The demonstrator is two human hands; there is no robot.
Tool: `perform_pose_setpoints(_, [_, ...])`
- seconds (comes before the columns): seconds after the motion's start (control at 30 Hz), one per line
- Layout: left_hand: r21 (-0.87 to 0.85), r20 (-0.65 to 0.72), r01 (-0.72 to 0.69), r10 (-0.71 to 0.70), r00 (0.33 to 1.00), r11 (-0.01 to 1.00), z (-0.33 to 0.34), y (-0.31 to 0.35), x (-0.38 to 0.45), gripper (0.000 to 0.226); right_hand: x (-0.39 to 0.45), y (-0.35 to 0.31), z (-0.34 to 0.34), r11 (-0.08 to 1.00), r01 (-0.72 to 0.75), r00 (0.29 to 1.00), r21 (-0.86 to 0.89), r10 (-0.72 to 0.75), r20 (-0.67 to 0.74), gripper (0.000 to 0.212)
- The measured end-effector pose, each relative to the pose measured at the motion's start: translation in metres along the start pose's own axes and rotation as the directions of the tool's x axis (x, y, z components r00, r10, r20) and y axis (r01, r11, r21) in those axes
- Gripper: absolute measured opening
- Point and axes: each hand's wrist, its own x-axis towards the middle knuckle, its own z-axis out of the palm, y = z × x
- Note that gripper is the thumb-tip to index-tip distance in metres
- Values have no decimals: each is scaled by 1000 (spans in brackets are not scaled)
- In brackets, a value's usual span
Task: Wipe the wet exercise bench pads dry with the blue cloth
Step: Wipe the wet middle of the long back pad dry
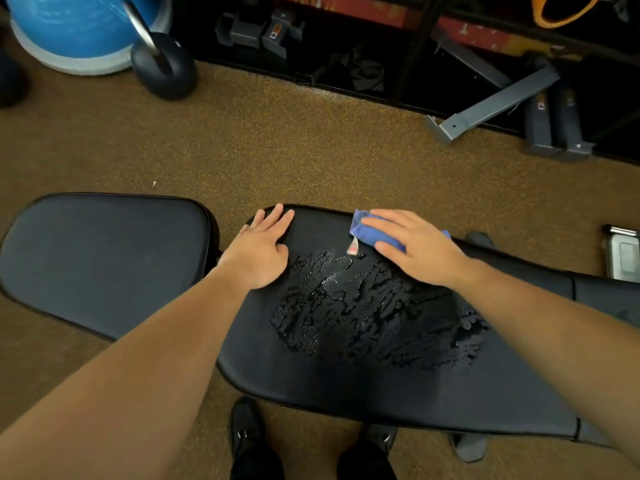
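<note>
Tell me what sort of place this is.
Most likely a gym or home workout room: a black padded exercise bench stands on speckled brown rubber flooring, with a dark round kettlebell and a blue balance dome nearby.

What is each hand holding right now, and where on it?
The right hand presses flat on top of the folded blue cloth, near its middle. The left hand holds nothing; it rests on the long pad.
</note>
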Motion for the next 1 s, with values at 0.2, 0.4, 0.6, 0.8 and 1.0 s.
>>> perform_pose_setpoints(0.2, [-34, -12, -6, 5, 1000, 999, 2, -2, 2, 67, 31, -25, 24, 983, 142, 988, -116, -133, 80, 48])
perform_pose_setpoints(0.4, [-157, -56, -16, 7, 998, 988, 4, -9, -1, 81, 77, -63, 43, 981, 76, 997, -180, -72, 25, 49])
perform_pose_setpoints(0.6, [-177, -43, -27, 20, 999, 984, 1, -14, -1, 80, 108, -70, 41, 991, -135, 989, -20, 134, -59, 45])
perform_pose_setpoints(0.8, [-181, 16, 10, -7, 1000, 983, -1, -17, -3, 78, 93, -46, 16, 872, -475, 868, 117, 486, -103, 41])
perform_pose_setpoints(1.0, [-221, 64, 39, -26, 998, 974, -3, -21, -4, 81, 43, -31, -12, 804, -475, 748, 357, 583, -318, 38])
